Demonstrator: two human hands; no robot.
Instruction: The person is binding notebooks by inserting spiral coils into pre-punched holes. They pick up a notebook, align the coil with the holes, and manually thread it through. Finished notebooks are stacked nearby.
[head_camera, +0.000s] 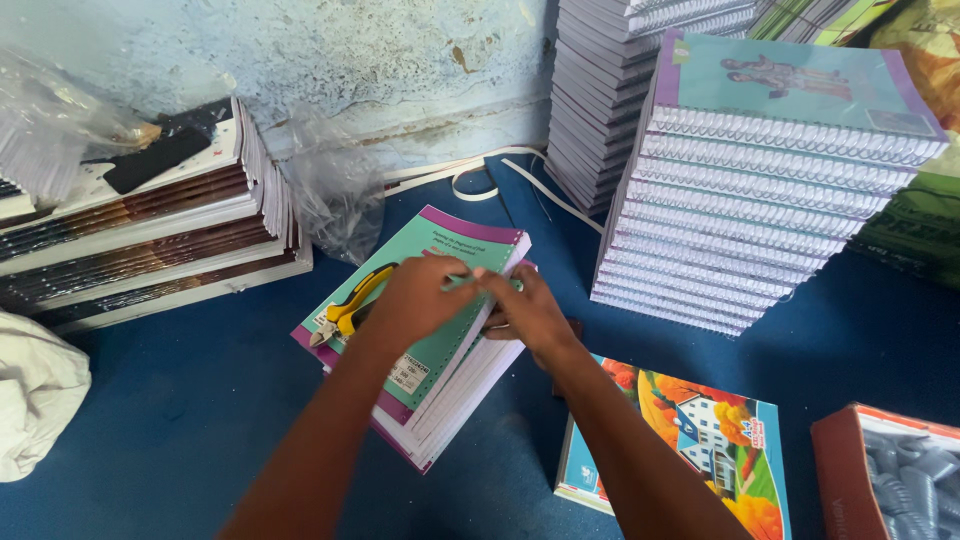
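A small stack of notebooks with a teal, purple-edged cover (455, 245) lies on the blue surface. My left hand (420, 297) rests on top of the cover, fingers pinched at its right, perforated edge. My right hand (528, 312) meets it there from the right, fingers closed at the same edge. What the fingertips pinch is too small to make out. Yellow-handled pliers (347, 305) lie on the cover just left of my left hand.
A tall pile of spiral-bound notebooks (760, 190) stands at the right, another (610, 90) behind it. Stacked books (150, 235) sit at the left, next to crumpled plastic bags (335, 195). A colourful house-print notebook (700, 440) and a box of spirals (890, 475) lie at the lower right.
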